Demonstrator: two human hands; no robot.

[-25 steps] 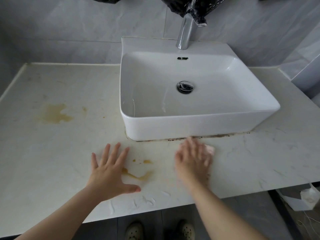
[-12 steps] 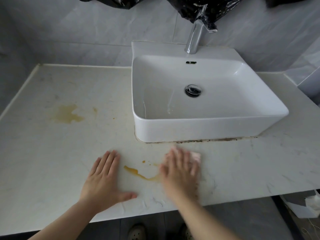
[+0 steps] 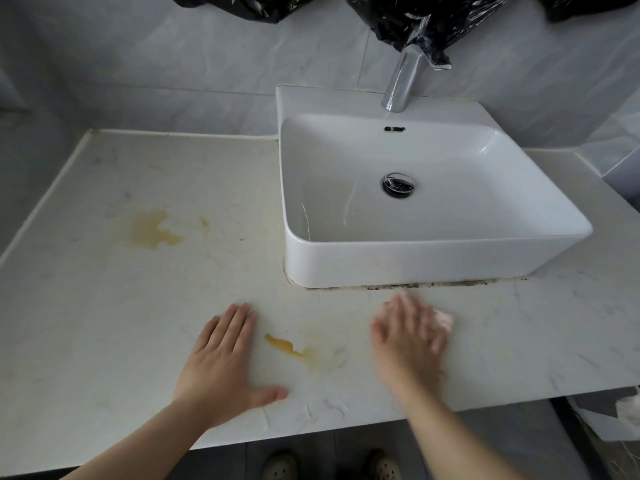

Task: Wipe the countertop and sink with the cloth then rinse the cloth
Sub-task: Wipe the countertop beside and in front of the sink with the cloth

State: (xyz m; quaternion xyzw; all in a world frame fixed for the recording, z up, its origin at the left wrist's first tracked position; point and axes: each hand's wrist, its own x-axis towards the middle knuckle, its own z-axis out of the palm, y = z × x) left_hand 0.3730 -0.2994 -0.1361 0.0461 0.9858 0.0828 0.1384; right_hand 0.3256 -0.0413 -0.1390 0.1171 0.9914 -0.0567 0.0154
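A pale stone countertop [image 3: 104, 323] sits in a grey tiled bathroom. A small pink cloth [image 3: 443, 320] lies on it, near the front edge and just in front of the sink [image 3: 433, 261]. The right hand [image 3: 408, 337] presses down on the cloth with what look like flat fingers, not curled, though the hand is blurry. The left hand [image 3: 221, 362] rests flat and open on the countertop and holds nothing. Between the hands is an orange spill [image 3: 287, 348] that is not wiped up yet. A big yellow stain [image 3: 152, 230] sits farther back on the left, and a dark dirty line [image 3: 433, 285] runs along the bottom of the sink. So the job looks like it is only at the start: most of the countertop, the sink, and the rinsing are left. No water comes from the tap [image 3: 401, 84]. I see no words or labels anywhere.
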